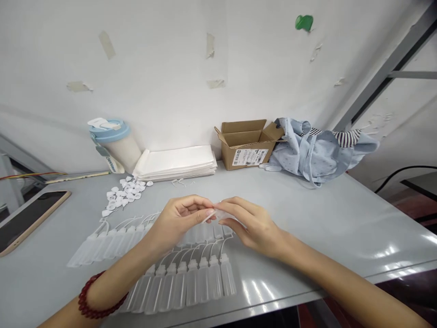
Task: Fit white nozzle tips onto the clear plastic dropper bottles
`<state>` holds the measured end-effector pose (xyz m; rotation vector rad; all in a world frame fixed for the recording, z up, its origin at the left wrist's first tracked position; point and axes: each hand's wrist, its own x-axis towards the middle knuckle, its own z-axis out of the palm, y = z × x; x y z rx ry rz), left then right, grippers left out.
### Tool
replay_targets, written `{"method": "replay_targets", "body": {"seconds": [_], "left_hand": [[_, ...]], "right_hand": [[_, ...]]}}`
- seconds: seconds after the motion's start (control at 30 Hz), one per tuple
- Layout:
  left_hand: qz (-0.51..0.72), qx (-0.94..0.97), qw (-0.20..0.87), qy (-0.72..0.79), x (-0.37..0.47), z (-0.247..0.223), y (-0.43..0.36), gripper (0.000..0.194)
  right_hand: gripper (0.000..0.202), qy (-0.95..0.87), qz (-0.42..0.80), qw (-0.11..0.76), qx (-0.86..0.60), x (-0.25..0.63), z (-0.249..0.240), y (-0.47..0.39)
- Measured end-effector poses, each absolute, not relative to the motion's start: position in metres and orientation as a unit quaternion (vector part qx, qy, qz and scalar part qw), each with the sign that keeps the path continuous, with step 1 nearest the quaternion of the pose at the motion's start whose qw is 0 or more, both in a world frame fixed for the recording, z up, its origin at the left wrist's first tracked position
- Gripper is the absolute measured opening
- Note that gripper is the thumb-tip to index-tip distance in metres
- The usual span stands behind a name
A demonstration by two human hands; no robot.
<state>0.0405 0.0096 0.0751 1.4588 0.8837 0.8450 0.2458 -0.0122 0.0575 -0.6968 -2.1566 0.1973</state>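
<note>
My left hand (186, 217) is closed, thumb and fingers pinching a small translucent white plastic piece (209, 216). From the other side, the fingers of my right hand (254, 224) close on the same piece, their tips meeting the left fingertips; its exact kind is mostly hidden by the fingers. Below the hands, a front row of slim translucent plastic bottles (193, 282) lies side by side, each with a thin curved white tube at its cap. Another row of such bottles (116, 241) lies farther left and continues behind my left forearm and hand.
Loose white caps (123, 193) are heaped at the left, near a phone (30, 216). Along the wall stand a blue-lidded cup (119, 146), a stack of white sheets or pouches (177, 161), an open cardboard box (247, 152) and a crumpled light-blue cloth (317, 150).
</note>
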Motion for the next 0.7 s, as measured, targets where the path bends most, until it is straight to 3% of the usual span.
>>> {"method": "replay_targets", "body": {"seconds": [0.1,0.23,0.53,0.7], "left_hand": [[0.360,0.646,0.548,0.390,0.0439,0.0773,0.0085,0.013],[0.366,0.729,0.403,0.415,0.0473,0.0816,0.0045,0.009],[0.376,0.864,0.164,0.292,0.0448,0.0751,0.0088,0.014],[0.304,0.893,0.163,0.288,0.0459,0.0803,0.0126,0.021]], "right_hand": [[0.032,-0.847,0.133,0.427,-0.286,0.2462,0.0575,-0.0125],[0.032,-0.825,0.176,0.441,-0.307,0.2454,0.0565,-0.0131],[0.027,-0.798,0.205,0.451,-0.343,0.2429,0.0559,-0.0122],[0.022,-0.774,0.245,0.452,-0.370,0.2426,0.0557,-0.0113]]}}
